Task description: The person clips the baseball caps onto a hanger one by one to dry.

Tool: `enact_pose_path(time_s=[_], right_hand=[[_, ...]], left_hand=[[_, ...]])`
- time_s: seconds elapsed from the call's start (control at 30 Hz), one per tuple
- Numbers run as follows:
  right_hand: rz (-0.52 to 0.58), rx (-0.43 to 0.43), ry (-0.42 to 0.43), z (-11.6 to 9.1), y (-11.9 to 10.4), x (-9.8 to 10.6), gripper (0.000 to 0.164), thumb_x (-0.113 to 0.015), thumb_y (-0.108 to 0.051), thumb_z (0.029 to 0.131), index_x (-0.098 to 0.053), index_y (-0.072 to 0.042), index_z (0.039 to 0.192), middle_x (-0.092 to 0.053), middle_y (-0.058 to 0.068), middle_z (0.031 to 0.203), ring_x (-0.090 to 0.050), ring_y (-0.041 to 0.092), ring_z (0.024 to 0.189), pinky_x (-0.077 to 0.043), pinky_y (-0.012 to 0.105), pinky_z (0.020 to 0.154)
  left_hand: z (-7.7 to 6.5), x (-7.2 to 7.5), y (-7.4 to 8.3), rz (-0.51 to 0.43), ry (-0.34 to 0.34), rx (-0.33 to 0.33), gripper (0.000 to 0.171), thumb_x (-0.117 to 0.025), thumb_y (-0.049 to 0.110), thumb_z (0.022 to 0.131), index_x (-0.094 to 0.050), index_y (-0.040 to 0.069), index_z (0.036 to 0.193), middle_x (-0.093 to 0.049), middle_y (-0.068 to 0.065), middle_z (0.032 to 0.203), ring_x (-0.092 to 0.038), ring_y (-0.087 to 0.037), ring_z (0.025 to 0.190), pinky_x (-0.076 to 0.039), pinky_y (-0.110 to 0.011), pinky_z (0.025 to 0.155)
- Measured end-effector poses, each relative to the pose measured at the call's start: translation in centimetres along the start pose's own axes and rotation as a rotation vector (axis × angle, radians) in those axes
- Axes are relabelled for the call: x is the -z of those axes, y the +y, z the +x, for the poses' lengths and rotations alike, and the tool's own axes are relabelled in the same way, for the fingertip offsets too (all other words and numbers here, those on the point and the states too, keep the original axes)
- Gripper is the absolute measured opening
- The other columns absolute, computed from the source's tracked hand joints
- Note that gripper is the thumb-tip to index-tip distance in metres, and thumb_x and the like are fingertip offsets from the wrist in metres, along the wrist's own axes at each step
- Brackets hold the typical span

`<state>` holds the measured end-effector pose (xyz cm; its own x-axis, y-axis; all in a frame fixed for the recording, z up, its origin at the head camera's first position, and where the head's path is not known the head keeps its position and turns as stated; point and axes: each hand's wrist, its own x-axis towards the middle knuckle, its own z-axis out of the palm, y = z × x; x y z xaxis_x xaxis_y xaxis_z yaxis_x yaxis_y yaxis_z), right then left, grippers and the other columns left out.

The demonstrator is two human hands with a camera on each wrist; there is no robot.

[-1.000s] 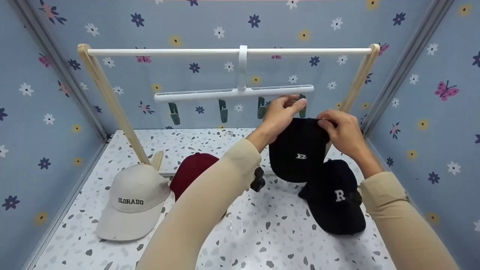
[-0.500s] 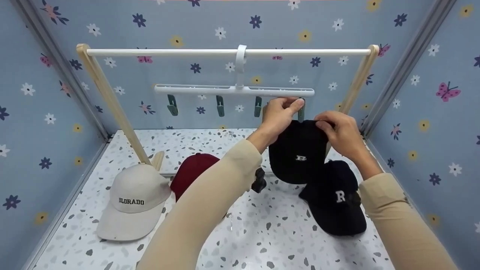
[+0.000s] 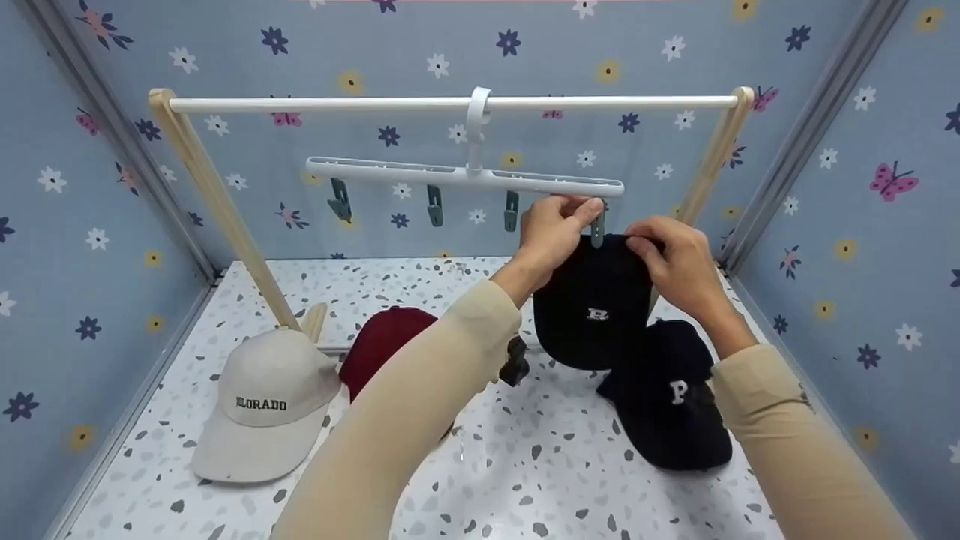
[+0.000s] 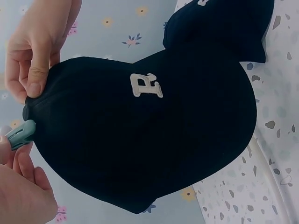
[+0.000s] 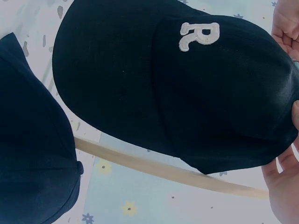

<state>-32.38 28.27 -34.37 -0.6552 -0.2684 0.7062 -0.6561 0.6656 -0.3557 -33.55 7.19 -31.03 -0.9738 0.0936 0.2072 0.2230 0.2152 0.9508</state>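
A black cap (image 3: pixel 589 341) with a white letter R hangs brim down below the right end of a white hanger (image 3: pixel 397 174). My right hand (image 3: pixel 679 259) pinches the cap's upper edge between thumb and fingers. At the hanger's right end, my left hand (image 3: pixel 551 229) pinches a green clip (image 3: pixel 598 231). In the left wrist view the clip's tip (image 4: pixel 29 128) overlaps the cap's edge, close beside the right hand's thumb (image 4: pixel 36 77). The right wrist view has the cap's crown (image 5: pixel 224 93) stretched between both hands.
The hanger hooks on a rack's white bar (image 3: pixel 322 105); several more green clips (image 3: pixel 435 206) hang from it. Below lie a beige cap (image 3: pixel 262 405), a dark red cap (image 3: pixel 386 345) partly behind my left sleeve, and a dark cap (image 3: pixel 675 427) under my right wrist.
The hanger has tilted, its left end rising and its right end dropping. The green clip has come down over the black cap's upper edge; both hands keep their grip.
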Motion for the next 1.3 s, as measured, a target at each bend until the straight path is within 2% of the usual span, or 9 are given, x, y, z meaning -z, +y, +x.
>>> enact_pose_path(time_s=[0.2,0.4,0.67,0.83,1.3], right_hand=[[0.003,-0.081,0.041,0.2,-0.4,-0.3,0.008,-0.069,-0.007,0.103,-0.077,-0.004,0.102,-0.076,0.012,0.1,-0.069,0.021,0.09,-0.047,0.031,0.081],[-0.008,-0.119,0.049,0.3,-0.4,-0.4,0.008,-0.069,-0.008,0.104,-0.077,-0.004,0.102,-0.077,0.011,0.099,-0.069,0.02,0.088,-0.047,0.031,0.08],[-0.003,-0.118,0.047,0.3,-0.4,-0.4,0.007,-0.071,-0.007,0.103,-0.077,-0.004,0.102,-0.077,0.011,0.098,-0.067,0.018,0.087,-0.046,0.028,0.079],[0.0,-0.119,0.048,0.3,-0.5,-0.3,0.008,-0.071,-0.007,0.102,-0.078,-0.004,0.103,-0.077,0.012,0.096,-0.065,0.017,0.083,-0.045,0.025,0.077],[-0.008,-0.117,-0.006,0.5,-0.5,-0.3,0.009,-0.073,-0.009,0.101,-0.079,-0.004,0.105,-0.078,0.011,0.095,-0.065,0.02,0.081,-0.045,0.028,0.076]], left_hand=[[-0.1,0.2,0.0,-0.021,-0.032,0.007,0.028,-0.069,0.04,0.105,-0.079,0.018,0.119,-0.076,0.007,0.112,-0.067,-0.009,0.109,-0.053,-0.026,0.096],[-0.4,0.5,-0.3,-0.101,-0.073,0.0,0.032,-0.069,0.038,0.105,-0.076,0.014,0.126,-0.074,0.003,0.117,-0.067,-0.011,0.112,-0.054,-0.029,0.1],[-0.3,0.7,-0.4,-0.074,-0.087,-0.012,0.034,-0.069,0.041,0.105,-0.077,0.016,0.127,-0.075,0.006,0.115,-0.068,-0.008,0.111,-0.053,-0.024,0.098],[-0.3,0.8,-0.6,-0.09,-0.094,-0.027,0.036,-0.07,0.04,0.104,-0.076,0.015,0.128,-0.076,0.005,0.117,-0.068,-0.008,0.112,-0.053,-0.022,0.097],[-0.5,0.9,-1.1,-0.077,-0.06,-0.035,0.033,-0.074,0.038,0.102,-0.078,0.015,0.125,-0.077,0.006,0.112,-0.069,-0.008,0.107,-0.055,-0.025,0.095]])
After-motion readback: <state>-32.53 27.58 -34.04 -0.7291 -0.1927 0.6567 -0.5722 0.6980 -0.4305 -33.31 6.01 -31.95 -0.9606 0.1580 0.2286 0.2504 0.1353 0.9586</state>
